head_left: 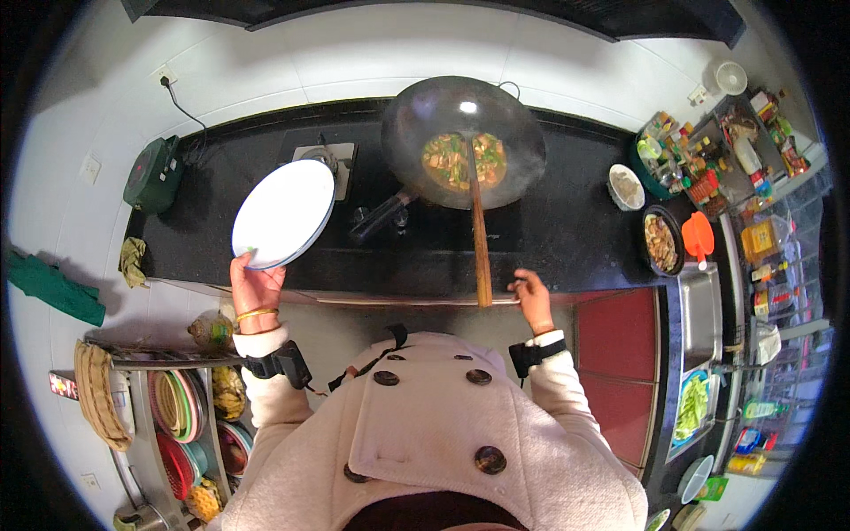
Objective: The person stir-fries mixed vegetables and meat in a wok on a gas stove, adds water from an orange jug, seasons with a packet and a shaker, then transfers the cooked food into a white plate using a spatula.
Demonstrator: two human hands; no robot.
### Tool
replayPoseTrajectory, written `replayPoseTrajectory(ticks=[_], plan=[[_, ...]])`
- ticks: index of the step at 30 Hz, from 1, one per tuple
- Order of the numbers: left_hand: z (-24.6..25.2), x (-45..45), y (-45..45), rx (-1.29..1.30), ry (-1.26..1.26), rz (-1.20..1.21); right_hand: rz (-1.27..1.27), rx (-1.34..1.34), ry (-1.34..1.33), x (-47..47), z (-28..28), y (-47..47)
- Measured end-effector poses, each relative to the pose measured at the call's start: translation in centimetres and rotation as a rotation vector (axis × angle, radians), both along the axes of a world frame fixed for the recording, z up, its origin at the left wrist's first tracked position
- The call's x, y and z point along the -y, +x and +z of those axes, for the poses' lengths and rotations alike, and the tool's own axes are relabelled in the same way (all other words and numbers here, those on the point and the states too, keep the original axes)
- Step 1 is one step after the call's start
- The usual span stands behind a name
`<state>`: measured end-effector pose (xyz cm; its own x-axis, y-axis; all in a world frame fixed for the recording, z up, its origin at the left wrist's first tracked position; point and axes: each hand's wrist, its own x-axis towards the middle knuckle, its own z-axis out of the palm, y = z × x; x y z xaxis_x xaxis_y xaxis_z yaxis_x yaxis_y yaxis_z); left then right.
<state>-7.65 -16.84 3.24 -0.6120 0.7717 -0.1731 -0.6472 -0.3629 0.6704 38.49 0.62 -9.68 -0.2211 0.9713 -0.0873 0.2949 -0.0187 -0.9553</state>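
In my left hand point(257, 285) I hold a white plate point(285, 212) with a blue rim by its near edge, tilted above the counter. My right hand point(531, 295) is in the air by the counter's front edge, fingers parted and holding nothing. Just left of it is the wooden handle point(481, 252) of a spatula, whose metal shaft runs down into a dark wok point(412, 133). Cooked chopped food point(448, 162) with green and orange pieces lies in broth at the wok's bottom. The spatula's blade is hidden in the food. The wok's own handle point(382, 216) points toward the front left.
A gas burner point(325, 159) lies behind the plate. To the right are a white bowl point(626, 187), a dark bowl of chopped food point(661, 242), an orange scoop point(697, 237) and a steel sink point(701, 318). A dark green appliance point(154, 176) stands at the counter's left end.
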Motion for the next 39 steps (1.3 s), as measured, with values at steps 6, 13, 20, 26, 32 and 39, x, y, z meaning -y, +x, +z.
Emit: replayPoseTrajectory(ticks=[6,13,20,26,32,39], plan=[[-0.7,1.6,-2.7,-0.072,-0.043,-0.009,0.309,0.395,-0.246,4.7,-4.0,-5.0],[-0.7,5.4,-5.4,0.005,-0.125,-0.041,0.201,0.434,0.161,1.3,-4.6,-22.9],[-0.2,12.0,-6.4,-0.031,-0.208,0.1,0.112,0.858,0.084,-7.9,-4.2,-31.0],[-1.7,16.1,-8.6,0.016,-0.2,0.163,0.111,0.828,0.341,-8.6,-6.1,-31.0],[-1.7,15.0,-8.6,0.028,-0.176,0.164,0.052,0.891,0.457,-5.4,-4.4,-30.8],[-2.3,10.2,-8.2,0.02,-0.138,0.059,0.3,0.291,0.667,4.6,-3.0,-24.7]])
